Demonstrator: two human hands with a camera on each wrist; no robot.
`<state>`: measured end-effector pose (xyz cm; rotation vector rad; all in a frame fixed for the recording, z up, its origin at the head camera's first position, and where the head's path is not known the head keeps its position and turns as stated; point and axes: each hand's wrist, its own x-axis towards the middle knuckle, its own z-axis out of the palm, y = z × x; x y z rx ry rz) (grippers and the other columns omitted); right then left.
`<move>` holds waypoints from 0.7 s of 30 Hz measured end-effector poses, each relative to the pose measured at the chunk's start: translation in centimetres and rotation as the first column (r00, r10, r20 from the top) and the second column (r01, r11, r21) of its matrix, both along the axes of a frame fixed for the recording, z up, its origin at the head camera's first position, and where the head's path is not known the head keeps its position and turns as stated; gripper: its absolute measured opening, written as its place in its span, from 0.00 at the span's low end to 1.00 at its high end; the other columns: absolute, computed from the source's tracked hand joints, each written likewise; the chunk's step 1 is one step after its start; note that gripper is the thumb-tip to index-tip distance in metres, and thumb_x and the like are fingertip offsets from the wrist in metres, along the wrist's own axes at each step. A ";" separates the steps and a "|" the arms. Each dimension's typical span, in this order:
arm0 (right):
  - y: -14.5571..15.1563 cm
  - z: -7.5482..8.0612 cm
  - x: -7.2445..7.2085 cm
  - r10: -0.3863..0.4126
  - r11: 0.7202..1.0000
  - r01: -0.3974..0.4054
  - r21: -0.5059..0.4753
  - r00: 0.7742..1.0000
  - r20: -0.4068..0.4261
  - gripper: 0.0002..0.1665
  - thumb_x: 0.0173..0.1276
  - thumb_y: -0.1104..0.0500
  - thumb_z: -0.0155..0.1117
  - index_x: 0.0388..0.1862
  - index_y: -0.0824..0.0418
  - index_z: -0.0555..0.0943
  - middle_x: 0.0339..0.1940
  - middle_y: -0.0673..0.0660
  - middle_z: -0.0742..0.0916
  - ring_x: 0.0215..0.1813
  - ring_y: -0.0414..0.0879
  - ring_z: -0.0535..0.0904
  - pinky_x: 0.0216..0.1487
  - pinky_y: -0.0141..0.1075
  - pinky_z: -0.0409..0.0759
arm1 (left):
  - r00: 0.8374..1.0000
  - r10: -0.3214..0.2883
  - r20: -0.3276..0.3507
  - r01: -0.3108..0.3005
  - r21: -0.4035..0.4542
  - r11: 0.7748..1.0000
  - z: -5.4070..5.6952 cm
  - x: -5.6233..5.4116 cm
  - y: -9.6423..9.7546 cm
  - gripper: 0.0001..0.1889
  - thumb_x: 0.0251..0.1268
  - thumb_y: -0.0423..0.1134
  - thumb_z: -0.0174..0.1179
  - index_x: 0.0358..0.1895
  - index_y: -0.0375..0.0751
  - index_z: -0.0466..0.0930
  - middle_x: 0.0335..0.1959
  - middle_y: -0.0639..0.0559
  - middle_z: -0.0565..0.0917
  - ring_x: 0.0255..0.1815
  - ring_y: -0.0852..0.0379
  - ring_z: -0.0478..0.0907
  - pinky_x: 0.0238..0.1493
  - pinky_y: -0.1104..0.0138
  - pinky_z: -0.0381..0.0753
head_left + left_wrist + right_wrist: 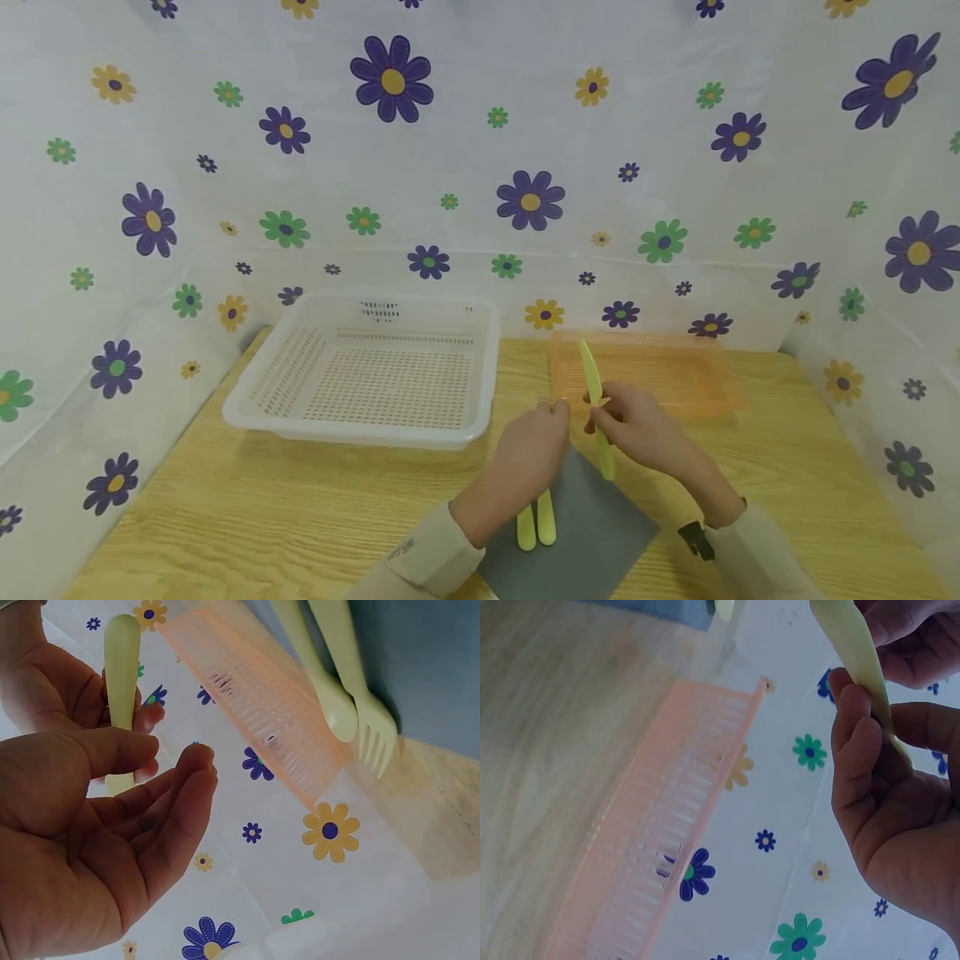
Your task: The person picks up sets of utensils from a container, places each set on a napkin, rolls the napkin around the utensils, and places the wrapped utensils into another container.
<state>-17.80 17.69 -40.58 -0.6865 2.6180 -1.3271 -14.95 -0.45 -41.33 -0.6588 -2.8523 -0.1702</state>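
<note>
Pinched between the thumb and fingers of my right hand [637, 425] is a pale yellow-green knife [590, 369], its blade pointing up and away and its handle down. Close to its left, my left hand [528, 450] has loosely bent fingers, with a gap between thumb and fingertips and nothing held in the left wrist view. Below the hands lies a dark grey square sheet [592, 533]. A matching spoon [339, 712] and fork [371, 720] lie side by side on it. In the head view my left hand and forearm hide their heads, leaving the handles visible.
At the back left of the wooden table [262, 517] stands a large white perforated basket [480, 417]. A shallow translucent orange basket [705, 375] sits at the back right, just beyond my right hand. Flower-printed sheeting [450, 150] walls the table at the back and sides.
</note>
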 end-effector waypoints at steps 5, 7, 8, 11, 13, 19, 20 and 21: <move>-0.3 -0.5 1.4 0.062 0.998 -0.062 -0.007 0.995 0.075 0.11 0.75 0.65 0.54 0.51 0.71 0.76 0.30 0.59 0.88 0.21 0.42 0.76 0.20 0.30 0.73 | 0.999 -0.028 -0.029 0.028 0.001 1.000 -0.6 1.5 -1.0 0.06 0.67 0.35 0.63 0.37 0.38 0.75 0.23 0.50 0.74 0.16 0.60 0.69 0.13 0.72 0.67; -0.5 -0.7 1.8 0.088 0.996 -0.088 -0.004 0.991 0.103 0.11 0.75 0.64 0.54 0.51 0.71 0.75 0.29 0.57 0.87 0.19 0.42 0.76 0.18 0.32 0.75 | 0.999 -0.040 -0.018 0.040 -0.002 0.999 -0.9 2.0 -1.6 0.07 0.65 0.34 0.64 0.37 0.39 0.74 0.23 0.51 0.74 0.16 0.60 0.68 0.13 0.71 0.67; -0.6 -0.8 2.0 0.098 0.995 -0.099 0.000 0.989 0.109 0.11 0.75 0.64 0.54 0.51 0.71 0.75 0.27 0.56 0.87 0.19 0.43 0.77 0.19 0.33 0.76 | 0.999 -0.044 -0.008 0.044 -0.012 0.999 -1.1 2.3 -1.8 0.08 0.65 0.35 0.64 0.36 0.40 0.73 0.23 0.51 0.74 0.16 0.61 0.67 0.14 0.72 0.66; -0.9 -1.0 2.5 0.108 0.994 -0.109 -0.002 0.980 0.165 0.09 0.74 0.63 0.56 0.46 0.69 0.76 0.22 0.54 0.85 0.17 0.44 0.77 0.19 0.38 0.79 | 0.999 -0.052 -0.006 0.052 -0.043 0.998 -1.5 3.0 -2.5 0.10 0.63 0.36 0.67 0.35 0.41 0.72 0.23 0.52 0.73 0.15 0.63 0.64 0.14 0.73 0.64; -1.0 -1.3 2.7 0.112 0.994 -0.109 -0.023 0.972 0.207 0.07 0.72 0.64 0.57 0.42 0.69 0.76 0.20 0.55 0.84 0.19 0.45 0.79 0.20 0.43 0.81 | 0.999 -0.043 -0.003 0.043 -0.054 0.998 -1.6 3.4 -2.9 0.11 0.61 0.36 0.68 0.36 0.41 0.73 0.23 0.53 0.73 0.15 0.63 0.64 0.15 0.74 0.64; -1.1 -2.2 3.0 0.137 0.990 -0.119 -0.075 0.943 0.305 0.08 0.69 0.65 0.59 0.41 0.70 0.77 0.21 0.57 0.84 0.21 0.48 0.82 0.22 0.46 0.83 | 0.999 -0.028 0.047 0.030 -0.042 0.999 -1.9 4.3 -4.0 0.12 0.59 0.34 0.70 0.39 0.40 0.75 0.23 0.52 0.74 0.17 0.62 0.65 0.16 0.73 0.65; -1.1 -2.4 3.0 0.138 0.990 -0.120 -0.076 0.938 0.318 0.09 0.69 0.65 0.59 0.41 0.71 0.77 0.21 0.58 0.85 0.21 0.48 0.82 0.22 0.45 0.83 | 0.998 -0.032 0.049 0.033 -0.036 0.999 -1.9 4.4 -4.1 0.12 0.58 0.34 0.70 0.38 0.41 0.74 0.23 0.52 0.73 0.17 0.62 0.65 0.15 0.73 0.64; -1.1 -2.5 3.0 0.138 0.990 -0.120 -0.075 0.934 0.330 0.09 0.69 0.65 0.59 0.41 0.72 0.77 0.21 0.58 0.85 0.21 0.47 0.82 0.22 0.44 0.83 | 0.998 -0.037 0.046 0.038 -0.027 0.999 -2.1 4.5 -4.3 0.11 0.58 0.33 0.69 0.37 0.41 0.74 0.23 0.52 0.73 0.17 0.62 0.65 0.15 0.73 0.64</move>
